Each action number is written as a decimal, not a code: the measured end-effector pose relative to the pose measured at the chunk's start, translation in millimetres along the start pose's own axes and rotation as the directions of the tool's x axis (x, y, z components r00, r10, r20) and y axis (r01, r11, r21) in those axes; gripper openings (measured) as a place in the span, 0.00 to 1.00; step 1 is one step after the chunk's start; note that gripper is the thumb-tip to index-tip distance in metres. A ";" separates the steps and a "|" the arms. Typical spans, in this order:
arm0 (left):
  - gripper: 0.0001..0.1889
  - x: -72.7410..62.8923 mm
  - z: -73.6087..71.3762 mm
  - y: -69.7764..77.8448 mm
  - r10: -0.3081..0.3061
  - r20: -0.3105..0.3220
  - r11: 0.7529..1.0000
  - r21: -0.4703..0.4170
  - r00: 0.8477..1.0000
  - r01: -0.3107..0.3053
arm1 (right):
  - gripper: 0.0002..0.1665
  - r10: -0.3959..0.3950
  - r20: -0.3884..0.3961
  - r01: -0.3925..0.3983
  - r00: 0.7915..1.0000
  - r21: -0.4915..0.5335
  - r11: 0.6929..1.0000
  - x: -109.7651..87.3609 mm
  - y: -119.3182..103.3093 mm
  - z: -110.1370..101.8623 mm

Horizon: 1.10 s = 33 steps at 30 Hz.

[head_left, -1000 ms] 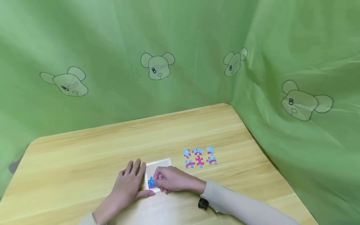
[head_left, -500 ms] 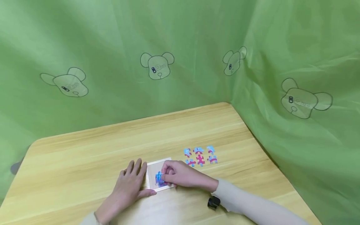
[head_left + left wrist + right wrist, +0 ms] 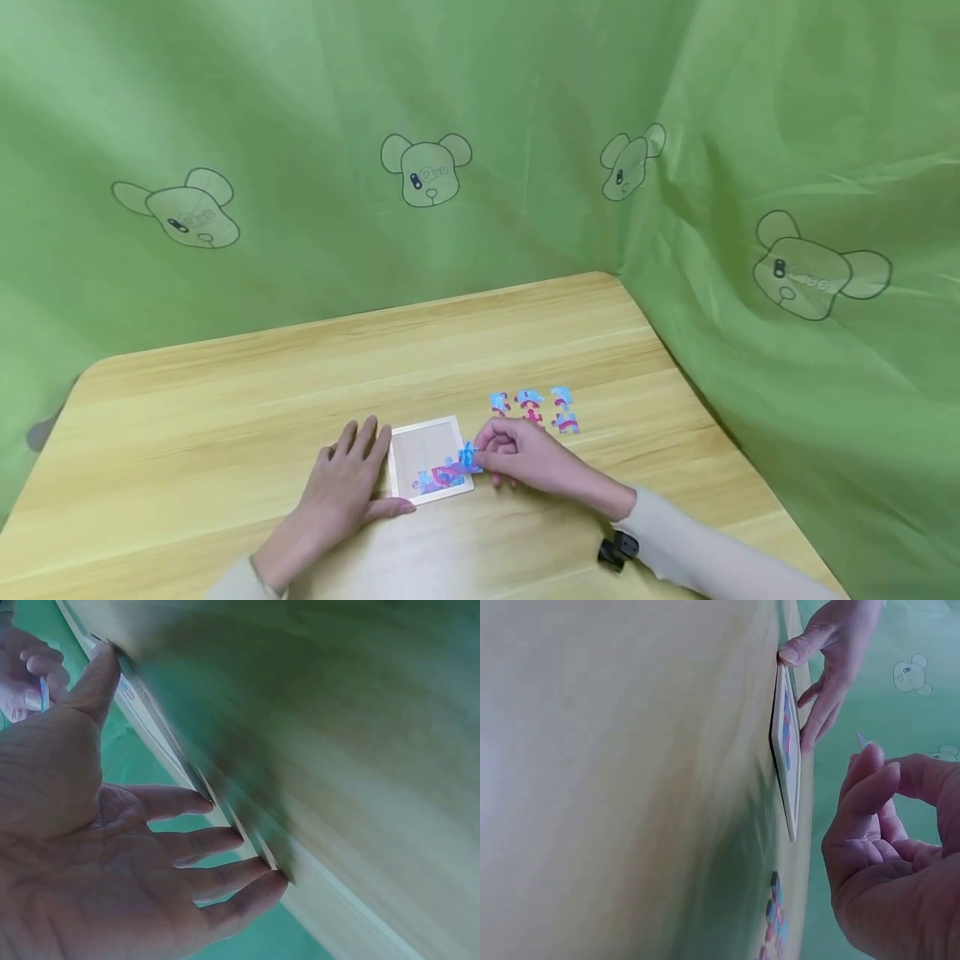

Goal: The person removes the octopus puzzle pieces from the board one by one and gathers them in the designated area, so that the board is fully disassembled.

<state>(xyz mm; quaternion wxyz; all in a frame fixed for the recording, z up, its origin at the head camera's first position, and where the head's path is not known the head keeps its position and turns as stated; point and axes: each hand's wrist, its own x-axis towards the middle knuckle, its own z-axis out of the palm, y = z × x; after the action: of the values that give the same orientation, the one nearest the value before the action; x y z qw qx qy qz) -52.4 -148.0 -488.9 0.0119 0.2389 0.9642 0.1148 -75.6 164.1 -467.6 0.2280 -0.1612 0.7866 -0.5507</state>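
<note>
Between the thumb and fingertips of my right hand (image 3: 525, 454) is a blue jigsaw puzzle piece (image 3: 467, 457), held just over the right edge of the square wooden tray (image 3: 403, 431). Only its thin tip shows beyond the fingers (image 3: 870, 761) in the right wrist view. Several joined pieces (image 3: 441, 477), blue, pink and purple, line the near side of the tray. My left hand (image 3: 341, 492) lies with its fingers spread along the tray's left side, the thumb at the near left corner. Its palm faces the camera in the left wrist view.
Several loose blue-and-red puzzle pieces (image 3: 529, 398) lie in rows right of the tray, partly hidden by the right hand. The wooden table (image 3: 262, 392) is bordered by a green curtain (image 3: 315, 208) at the back and right.
My right hand has moved right from the tray's inside to its right edge with the puzzle piece, uncovering the joined pieces. The left hand has stayed at the tray's left side.
</note>
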 end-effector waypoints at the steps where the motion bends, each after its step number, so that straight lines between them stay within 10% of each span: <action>1: 0.61 0.0 0.4 0.0 -0.001 0.002 1.000 0.000 1.000 0.001 | 0.07 0.002 -0.001 -0.002 1.000 -0.005 1.000 -2.8 1.4 -1.5; 15: 0.61 -1.3 1.8 2.9 0.001 -0.004 1.000 0.017 1.000 -0.001 | 0.06 0.086 -0.076 -0.090 0.993 -0.051 0.995 -33.4 21.1 -19.5; 33: 0.60 -3.3 -0.9 2.6 0.006 -0.003 1.000 0.007 1.000 -0.006 | 0.03 0.099 -0.135 -0.124 0.986 -0.189 0.974 -23.3 29.0 -34.4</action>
<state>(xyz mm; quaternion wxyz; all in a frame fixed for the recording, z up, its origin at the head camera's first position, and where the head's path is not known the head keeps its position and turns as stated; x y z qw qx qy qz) -48.4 -147.4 -487.6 0.0092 0.2415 0.9639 0.1120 -74.4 213.1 -480.7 0.1920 -0.1040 0.8577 -0.4655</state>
